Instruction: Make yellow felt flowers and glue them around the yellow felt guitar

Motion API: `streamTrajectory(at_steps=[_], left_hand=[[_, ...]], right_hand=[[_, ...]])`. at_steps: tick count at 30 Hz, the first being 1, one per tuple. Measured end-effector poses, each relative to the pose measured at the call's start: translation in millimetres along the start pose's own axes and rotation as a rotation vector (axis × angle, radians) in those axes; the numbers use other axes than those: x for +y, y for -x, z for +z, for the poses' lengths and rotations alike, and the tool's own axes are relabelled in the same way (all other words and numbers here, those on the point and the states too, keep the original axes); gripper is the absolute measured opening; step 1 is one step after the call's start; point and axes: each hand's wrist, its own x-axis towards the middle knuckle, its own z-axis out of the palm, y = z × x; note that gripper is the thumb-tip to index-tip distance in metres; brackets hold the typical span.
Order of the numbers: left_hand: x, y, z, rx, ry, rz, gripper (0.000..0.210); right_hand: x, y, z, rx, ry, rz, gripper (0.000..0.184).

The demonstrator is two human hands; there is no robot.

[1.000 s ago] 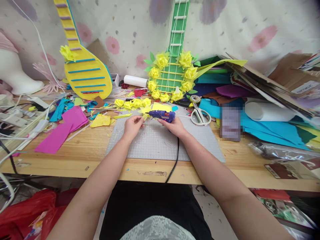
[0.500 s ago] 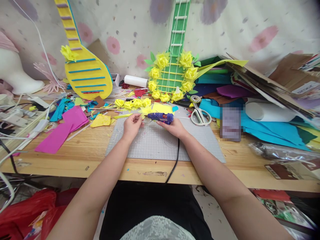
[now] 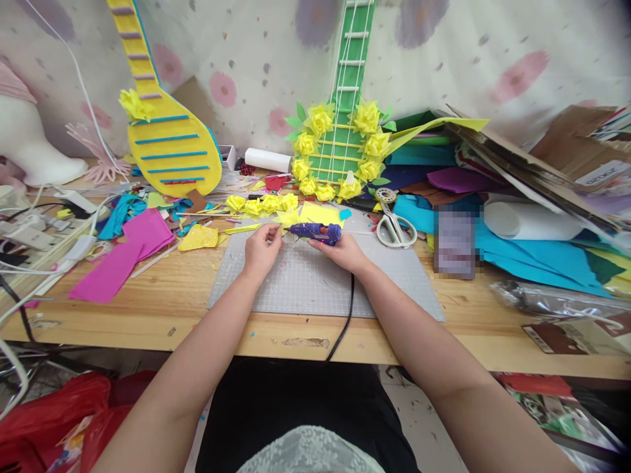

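Note:
My right hand (image 3: 344,253) is wrapped round a blue hot glue gun (image 3: 315,232), its nozzle pointing left and its black cord (image 3: 349,315) running down over the table edge. Close to the nozzle, my left hand (image 3: 263,249) is closed in a pinch; what lies between its fingers is too small and hidden to make out. Both hands are above the grey cutting mat (image 3: 315,295). Just beyond them are a flat yellow paper piece (image 3: 318,213) and a row of yellow paper flowers (image 3: 254,206).
White-handled scissors (image 3: 397,231) lie right of the mat. A green paper guitar (image 3: 340,141) trimmed with yellow flowers and a yellow lute shape (image 3: 172,148) lean at the back. Magenta paper (image 3: 106,272) lies left; blue sheets (image 3: 537,259) and cardboard (image 3: 517,154) pile up right.
Hardly anything differs. The glue gun has shifted very slightly to the left and down, and my left hand's fingers have turned a little beside its nozzle.

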Motion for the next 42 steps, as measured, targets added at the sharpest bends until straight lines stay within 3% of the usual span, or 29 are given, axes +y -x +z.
streamTrajectory(at_steps=[19,28,42], left_hand=[[2.7,1.8,-0.1,-0.001,0.016,0.002,0.018],[4.4,0.5,0.6,0.015,0.182,-0.097,0.023],[6.2,1.8,0.7,-0.002,0.137,-0.052,0.021]], right_hand=[[3.8,-1.4,-2.5,0.055,0.045,0.038,0.042],[5.2,-4.9,-3.5,0.133,-0.033,0.051,0.041],[1.0,-0.1,-1.5,0.03,0.027,0.025,0.042]])
